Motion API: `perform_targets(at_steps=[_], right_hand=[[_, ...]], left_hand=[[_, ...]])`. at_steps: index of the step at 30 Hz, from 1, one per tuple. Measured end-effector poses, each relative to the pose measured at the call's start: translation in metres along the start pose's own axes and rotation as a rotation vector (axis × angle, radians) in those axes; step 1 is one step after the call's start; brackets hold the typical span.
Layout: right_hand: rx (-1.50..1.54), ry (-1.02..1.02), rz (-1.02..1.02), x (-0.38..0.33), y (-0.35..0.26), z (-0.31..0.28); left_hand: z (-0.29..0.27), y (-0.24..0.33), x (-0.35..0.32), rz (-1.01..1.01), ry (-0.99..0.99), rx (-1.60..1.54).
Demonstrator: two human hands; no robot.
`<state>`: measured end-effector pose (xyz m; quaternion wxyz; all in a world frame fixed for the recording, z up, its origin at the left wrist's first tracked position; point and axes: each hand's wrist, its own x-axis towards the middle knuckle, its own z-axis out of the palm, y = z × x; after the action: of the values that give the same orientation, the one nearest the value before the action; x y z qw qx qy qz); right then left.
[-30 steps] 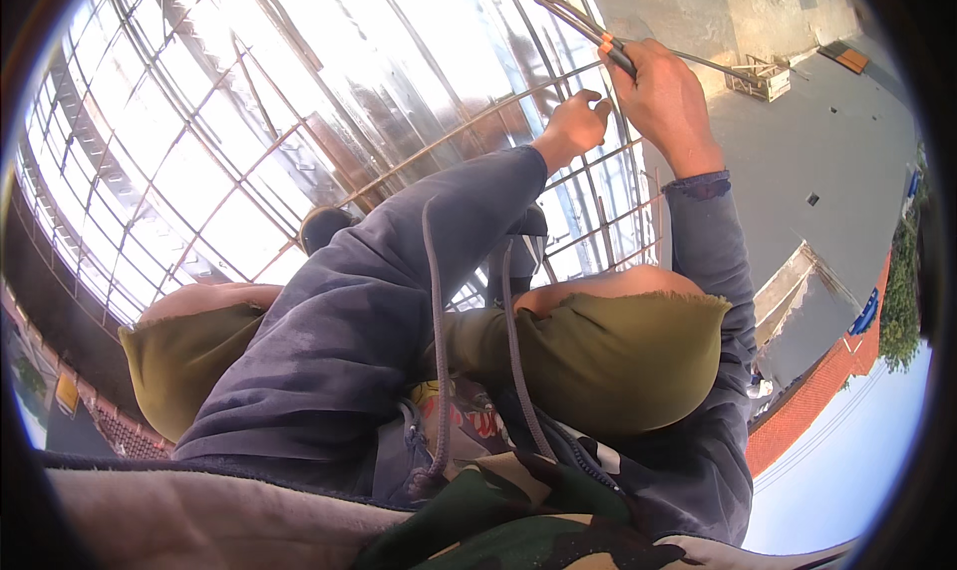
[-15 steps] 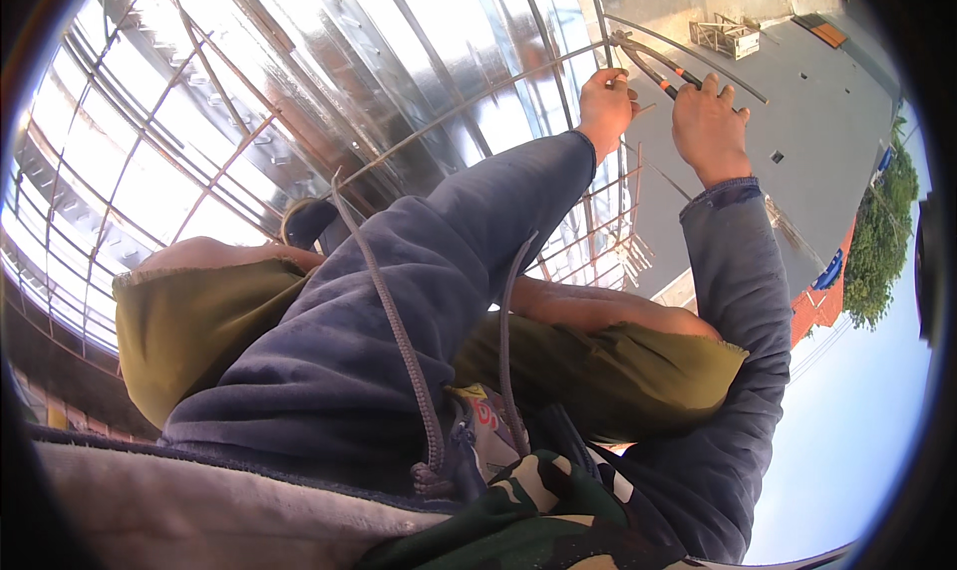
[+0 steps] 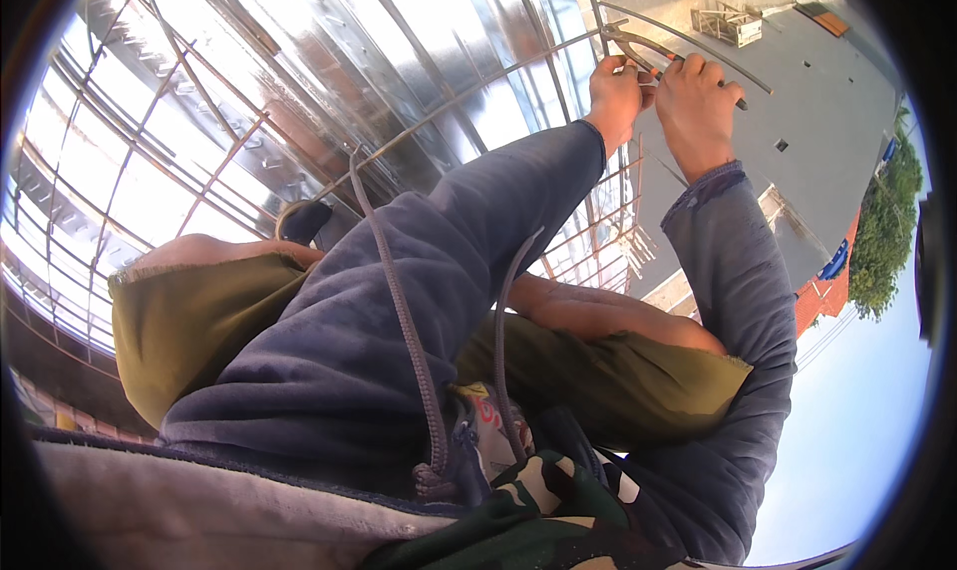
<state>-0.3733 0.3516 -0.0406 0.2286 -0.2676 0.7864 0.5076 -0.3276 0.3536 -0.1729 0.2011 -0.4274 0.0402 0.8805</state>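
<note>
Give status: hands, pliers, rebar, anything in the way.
Left hand gripping the curved rebar. Right hand shut on pliers, jaws at the bar crossing. Nothing between hands and joint.

A wide curved wall of shiny corrugated metal sheeting (image 3: 329, 61) is seen filling the upper left, and a grid of thin steel bars (image 3: 150, 151) is laid over it. Beyond it, a flat grey concrete roof (image 3: 827, 101) is seen far below at the upper right, with a small metal frame (image 3: 733, 21) set on it near its far edge. A green tree (image 3: 887, 231) is shown at the right rim beside a red-roofed building (image 3: 822, 306), and pale blue sky (image 3: 857, 440) is seen at the lower right
</note>
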Motion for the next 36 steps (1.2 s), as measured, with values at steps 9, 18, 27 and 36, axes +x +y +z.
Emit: perform_targets(at_steps=[9,18,27,36], right_hand=[[0.663,-0.165,-0.095,0.007,0.031,0.044],[0.860,-0.362,-0.097,0.002,0.061,0.020],[0.251,-0.091,0.140,-0.021,0.019,0.049],[0.382,-0.036,0.180,-0.051,0.001,0.022]], left_hand=[[-0.007,0.007,-0.004,-0.129,-0.132,-0.275],[0.027,0.019,0.025,-0.098,-0.032,-0.173],[0.048,0.006,0.033,-0.060,0.141,-0.095],[0.041,0.004,0.049,-0.010,0.134,-0.128]])
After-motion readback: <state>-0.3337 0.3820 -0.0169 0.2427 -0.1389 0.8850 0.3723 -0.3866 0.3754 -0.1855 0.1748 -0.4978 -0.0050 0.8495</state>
